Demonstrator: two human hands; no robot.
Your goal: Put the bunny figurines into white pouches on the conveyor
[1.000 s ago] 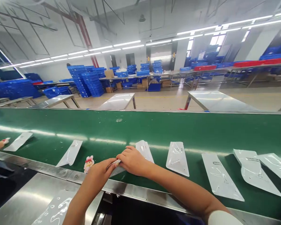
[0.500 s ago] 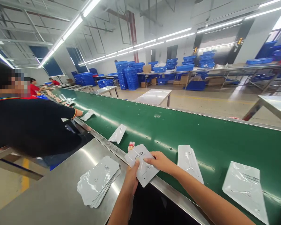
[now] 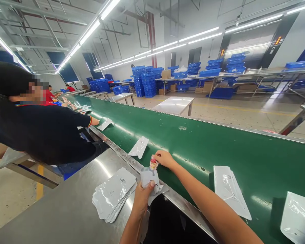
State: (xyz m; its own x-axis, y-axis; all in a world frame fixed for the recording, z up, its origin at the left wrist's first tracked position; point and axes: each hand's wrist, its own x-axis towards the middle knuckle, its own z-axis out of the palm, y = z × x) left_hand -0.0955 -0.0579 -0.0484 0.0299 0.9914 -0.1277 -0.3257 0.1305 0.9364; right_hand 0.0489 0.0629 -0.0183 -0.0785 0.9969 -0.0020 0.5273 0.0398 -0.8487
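My left hand (image 3: 143, 194) is closed around a white plastic pouch (image 3: 147, 175), its thumb pressed on the front. A small doll figurine (image 3: 154, 164) with a pink-and-red hood stands up at the pouch's upper edge; how much of it is inside the pouch I cannot tell. The fingers of my right hand (image 3: 164, 159) pinch the figurine by its hood. To the left, a stack of flat white pouches (image 3: 114, 193) lies on a metal table.
A green conveyor belt (image 3: 193, 135) runs across in front of me, with more pouches (image 3: 230, 189) on it. A metal rail (image 3: 185, 206) edges its near side. At left a co-worker in a dark shirt (image 3: 48, 132) sits reaching to the belt. Blue crates (image 3: 143, 81) stand beyond.
My right hand has moved from the pouch's front up to the figurine's hood. The pouch, flat before, is now crumpled in my left hand. The view has shifted slightly left.
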